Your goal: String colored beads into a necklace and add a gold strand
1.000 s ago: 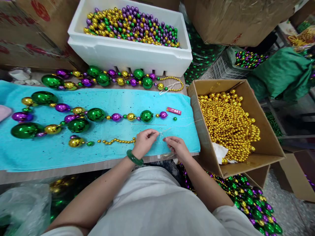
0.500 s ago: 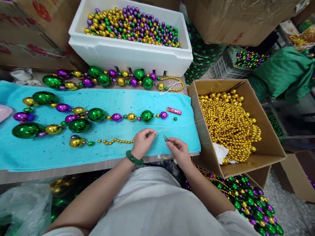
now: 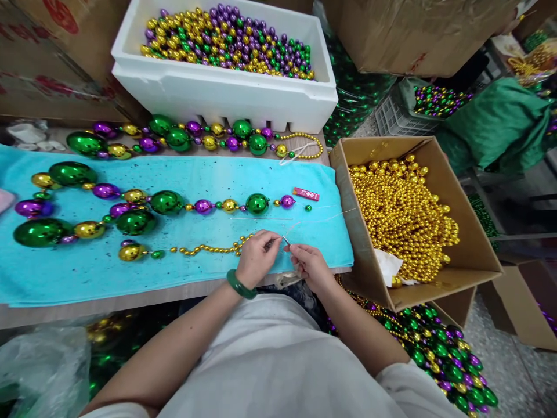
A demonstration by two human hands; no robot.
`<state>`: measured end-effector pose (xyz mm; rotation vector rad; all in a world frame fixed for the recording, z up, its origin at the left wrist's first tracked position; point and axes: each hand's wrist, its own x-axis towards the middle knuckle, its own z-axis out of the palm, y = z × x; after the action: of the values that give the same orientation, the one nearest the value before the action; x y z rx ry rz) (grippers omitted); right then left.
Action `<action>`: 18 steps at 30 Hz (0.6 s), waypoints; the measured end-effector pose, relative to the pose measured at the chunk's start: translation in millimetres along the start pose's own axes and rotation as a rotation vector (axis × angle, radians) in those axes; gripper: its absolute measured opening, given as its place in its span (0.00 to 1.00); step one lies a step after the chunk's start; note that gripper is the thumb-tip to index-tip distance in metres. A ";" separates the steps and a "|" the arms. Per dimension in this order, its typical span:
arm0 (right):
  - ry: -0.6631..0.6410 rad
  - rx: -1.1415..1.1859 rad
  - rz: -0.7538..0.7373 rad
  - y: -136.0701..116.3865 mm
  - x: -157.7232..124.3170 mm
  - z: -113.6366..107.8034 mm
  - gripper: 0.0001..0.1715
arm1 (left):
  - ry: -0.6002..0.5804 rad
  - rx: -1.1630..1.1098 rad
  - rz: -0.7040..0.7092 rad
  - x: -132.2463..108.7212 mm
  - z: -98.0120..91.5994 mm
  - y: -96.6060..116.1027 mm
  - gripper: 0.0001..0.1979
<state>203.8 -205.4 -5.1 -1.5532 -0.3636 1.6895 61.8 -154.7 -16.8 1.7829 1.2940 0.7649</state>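
My left hand [image 3: 257,255], with a green bangle [image 3: 241,284] at the wrist, pinches thin clear thread above the towel. Between the fingers of my right hand [image 3: 310,265] is a small pointed metal tool [image 3: 286,240], its tip touching or nearly touching my left fingertips. Whether it is tweezers or snips I cannot tell. A gold bead chain [image 3: 209,251] runs left from beside my left hand. Farther left lie a green bead [image 3: 158,254] and a larger gold bead [image 3: 131,251] on thread. Behind my hands stretches a strand of large green, purple and gold beads [image 3: 167,202].
A blue towel [image 3: 195,284] covers the table. On it are a red packet [image 3: 306,193] and a loose green bead [image 3: 308,208]. A white foam box [image 3: 226,93] of beads stands behind. At right, a cardboard box [image 3: 439,287] holds gold bead chains.
My hands have come closer together, the metal tool moving left to my left fingertips. More of the gold chain shows beside my left hand. The whole view has shifted slightly.
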 end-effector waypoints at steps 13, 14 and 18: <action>0.273 -0.898 -0.690 -3.5 17.3 -18.8 0.19 | 0.017 0.015 -0.010 3.8 -9.9 -4.4 0.11; 0.287 -1.055 -0.760 -10.4 19.0 -20.7 0.19 | 0.027 0.009 -0.009 5.4 -12.7 -4.2 0.11; 0.434 -1.380 -0.846 -51.1 36.6 -29.6 0.18 | 0.044 0.003 0.024 11.1 -18.2 -1.5 0.11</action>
<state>252.1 -155.5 -2.3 -2.0702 -1.8714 0.2592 49.3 -139.4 -8.6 1.7957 1.3047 0.8199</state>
